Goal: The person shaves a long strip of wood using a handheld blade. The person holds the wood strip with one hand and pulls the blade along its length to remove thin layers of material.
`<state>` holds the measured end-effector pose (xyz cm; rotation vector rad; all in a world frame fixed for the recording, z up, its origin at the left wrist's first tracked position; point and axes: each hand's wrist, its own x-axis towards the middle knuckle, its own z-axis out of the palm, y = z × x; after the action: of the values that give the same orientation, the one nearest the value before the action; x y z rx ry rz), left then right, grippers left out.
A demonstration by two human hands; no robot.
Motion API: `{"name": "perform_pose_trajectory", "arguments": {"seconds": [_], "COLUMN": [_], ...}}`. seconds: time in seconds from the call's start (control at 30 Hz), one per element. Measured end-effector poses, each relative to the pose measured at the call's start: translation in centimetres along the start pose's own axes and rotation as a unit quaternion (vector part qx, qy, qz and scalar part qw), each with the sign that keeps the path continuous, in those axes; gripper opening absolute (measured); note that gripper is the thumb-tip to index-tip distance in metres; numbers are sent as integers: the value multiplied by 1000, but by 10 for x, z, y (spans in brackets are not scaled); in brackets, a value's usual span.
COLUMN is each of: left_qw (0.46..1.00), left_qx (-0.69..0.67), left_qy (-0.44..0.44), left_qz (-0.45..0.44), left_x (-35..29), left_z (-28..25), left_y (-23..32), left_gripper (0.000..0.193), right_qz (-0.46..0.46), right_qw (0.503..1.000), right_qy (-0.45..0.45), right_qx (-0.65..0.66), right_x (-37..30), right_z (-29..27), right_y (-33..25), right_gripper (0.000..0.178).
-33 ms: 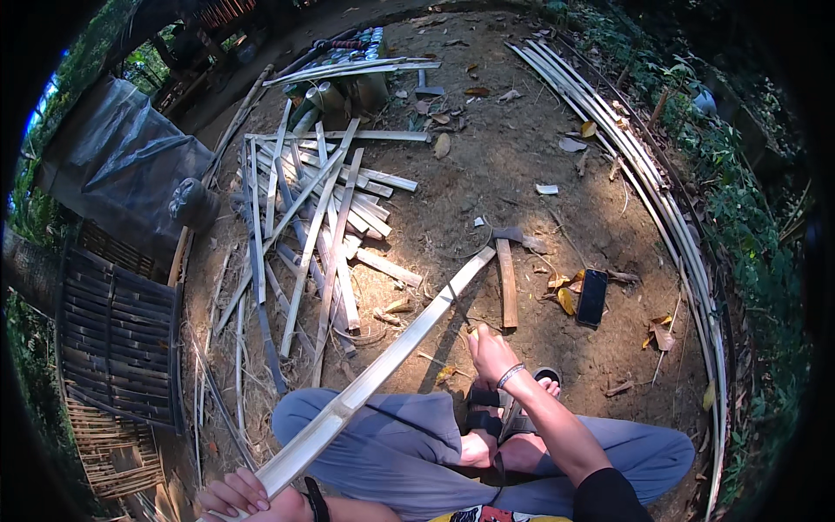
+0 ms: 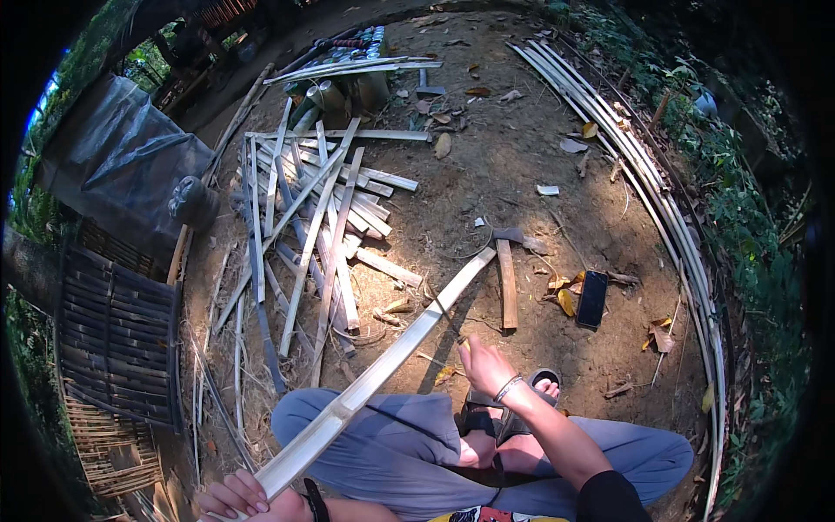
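Grip clenched, the left hand (image 2: 239,498) holds the lower end of a long, pale bamboo strip (image 2: 378,372) that slants across a grey-trousered left leg (image 2: 365,461), its far end close to a wooden-handled tool (image 2: 509,283) on the dirt ground (image 2: 487,178). The right hand (image 2: 489,365) has its grip closed around a thin dark knife (image 2: 446,317) whose blade meets the strip, with a phone (image 2: 592,298) lying off to the right

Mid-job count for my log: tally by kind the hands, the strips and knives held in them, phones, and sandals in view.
Hands, left hand and right hand: 2
Held pale strip: 1
Held dark knife: 1
Phone: 1
Sandals: 2
Total: 7
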<state>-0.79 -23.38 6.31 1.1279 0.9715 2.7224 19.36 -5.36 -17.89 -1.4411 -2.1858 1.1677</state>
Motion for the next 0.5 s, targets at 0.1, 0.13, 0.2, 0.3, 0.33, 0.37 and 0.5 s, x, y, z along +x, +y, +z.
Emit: {"name": "perform_pose_trajectory", "arguments": {"seconds": [0.1,0.13,0.2,0.3,0.33,0.37,0.5], "left_qw": [998,999,1000,998,999,1000,999], "left_qx": [42,34,24,24,19,26,8], "left_qy": [54,40,11,66,37,9,-3], "left_qz": [8,2,-9,2,5,15,49], "left_x": [0,0,2,-1,-4,-5,-9], "left_z": [1,0,-6,6,11,12,25], "left_y": [-3,-4,-2,-7,-7,-3,0], "left_gripper": [33,33,33,33,34,34,35], "right_qz": [-71,-101,-60,74,41,38,-57], "right_qw": [990,987,996,995,996,998,989], "right_qy": [-121,-110,-63,52,72,35,-126], "right_qx": [16,56,13,-41,-37,-42,-55], "right_x": [-59,-66,-45,19,31,33,-26], "right_z": [-27,-16,-6,1,-2,-8,-55], "right_y": [-92,-88,-64,25,54,41,-83], "right_gripper": [28,28,30,31,32,32,30]}}
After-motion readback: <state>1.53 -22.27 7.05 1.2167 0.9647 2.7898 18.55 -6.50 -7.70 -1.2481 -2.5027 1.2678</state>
